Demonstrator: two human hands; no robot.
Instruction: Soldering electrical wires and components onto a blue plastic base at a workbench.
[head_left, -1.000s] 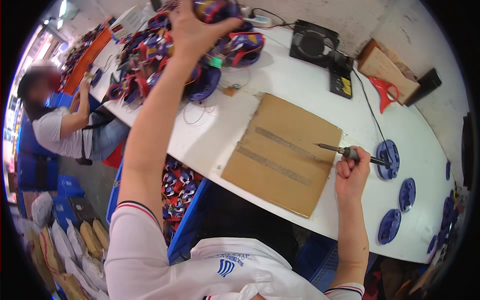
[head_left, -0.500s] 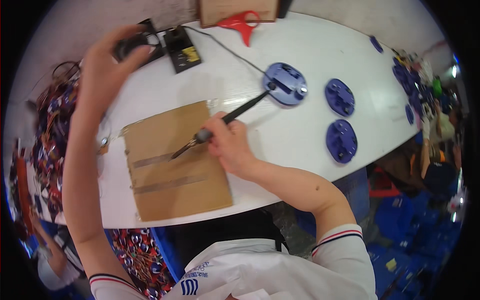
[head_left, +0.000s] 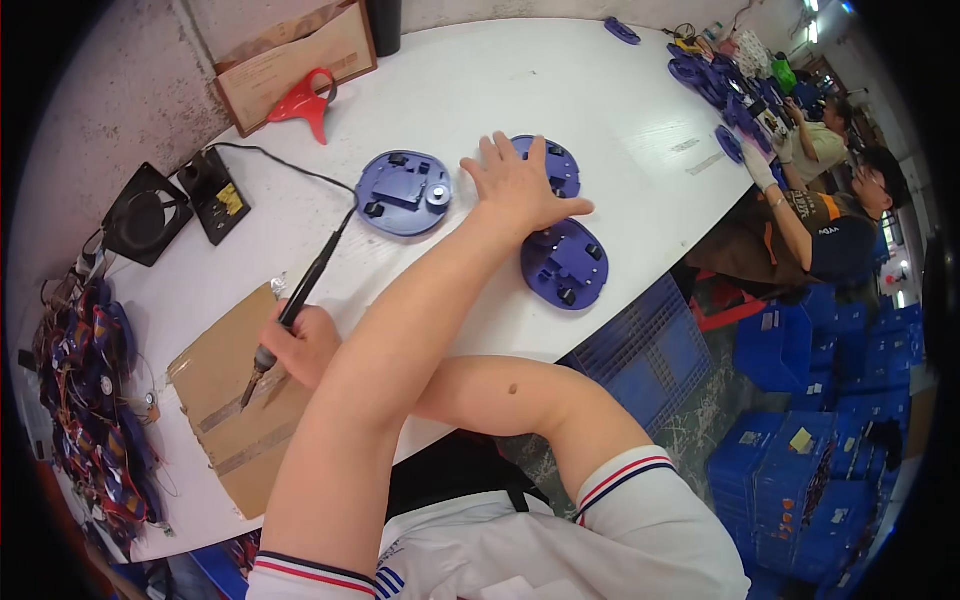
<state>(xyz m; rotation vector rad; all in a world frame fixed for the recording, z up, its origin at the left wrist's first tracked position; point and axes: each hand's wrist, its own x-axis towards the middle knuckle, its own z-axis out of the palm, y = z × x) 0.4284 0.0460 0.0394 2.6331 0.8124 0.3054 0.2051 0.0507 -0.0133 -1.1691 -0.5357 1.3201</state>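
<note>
My left arm crosses over my right forearm. At its end, my left hand (head_left: pixel 512 185) is spread open over the upper of two purple oval plastic housings (head_left: pixel 565 160), partly covering it; whether the fingers touch it I cannot tell. Just below lies the second purple housing (head_left: pixel 566 265). My right hand (head_left: pixel 308 345) is closed around a soldering iron (head_left: pixel 310 280), its tip pointing down over a cardboard sheet (head_left: pixel 225 350) with two dark strips. Another, lighter purple oval housing (head_left: pixel 400 215) with a round silver part lies near the iron's cable.
A black soldering stand (head_left: pixel 215 195) and a black fan-like box (head_left: pixel 148 215) stand at the left by the wall. A red tape-cutter-like tool (head_left: pixel 308 105) leans near a cardboard box (head_left: pixel 290 65). Wired parts (head_left: pixel 95 400) pile up at left. A co-worker (head_left: pixel 830 230) sits at right, near blue crates (head_left: pixel 770 460).
My left hand has swung from the black box at the left across to the purple housings at the right. The view has turned rightward. My right hand still holds the soldering iron over the cardboard.
</note>
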